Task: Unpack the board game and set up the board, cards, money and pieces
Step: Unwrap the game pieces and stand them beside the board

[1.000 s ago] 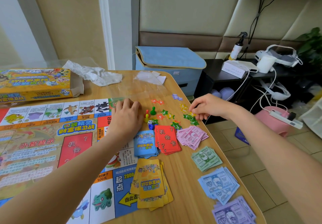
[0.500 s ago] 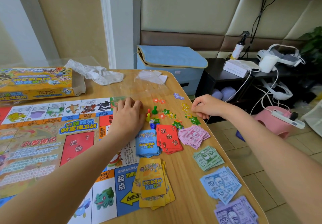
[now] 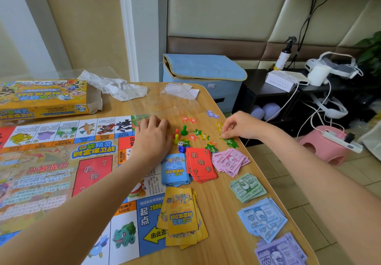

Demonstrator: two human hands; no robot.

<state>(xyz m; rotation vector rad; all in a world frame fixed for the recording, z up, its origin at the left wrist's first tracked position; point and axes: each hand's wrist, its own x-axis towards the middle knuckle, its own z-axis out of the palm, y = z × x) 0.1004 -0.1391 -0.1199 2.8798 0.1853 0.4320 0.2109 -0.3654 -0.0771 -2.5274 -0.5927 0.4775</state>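
- Barely any change over the last second: my left hand (image 3: pixel 152 138) still rests on the board's (image 3: pixel 61 174) right edge, fingers loosely curled, holding nothing that I can see.
- My right hand (image 3: pixel 239 127) has stayed near the table's (image 3: pixel 224 213) far right edge, fingertips pinched on the small yellow star tokens (image 3: pixel 219 124). Can't tell whether one is actually lifted.
- View shifted slightly; the items themselves look unmoved.
- Board is unfolded flat, covering the left part of the table. Open box (image 3: pixel 43 97) sits behind it, crumpled wrapping (image 3: pixel 115 87) and a clear bag (image 3: pixel 179 91) beside that.
- Cards already stacked: blue deck (image 3: pixel 174 170) and red deck (image 3: pixel 201 164) touching side by side just off the board edge, yellow deck (image 3: pixel 181 217) nearer me, overlapping the board's corner.
- Money sorted by colour down the right edge: pink (image 3: pixel 229 161), green (image 3: pixel 247 187), blue (image 3: pixel 261 218), purple (image 3: pixel 280 252). Piles loose, fanned.
- Pawns: green (image 3: pixel 184 130), red (image 3: pixel 176 132), yellow (image 3: pixel 175 138) upright in a cluster just right of my left hand; dice (image 3: pixel 180 143) beside them, with something blue just below.
- Star tokens still scattered: green ones (image 3: pixel 232 142), red ones (image 3: pixel 189 119), purple ones (image 3: pixel 212 114), mixed in between.
- Read: board, cards, money done. Current step is grouping star tokens by colour. That and placing the pawns are what's left.
- Risk: tokens are thin and flat, close to the table edge, so a sloppy pinch could flick one off.
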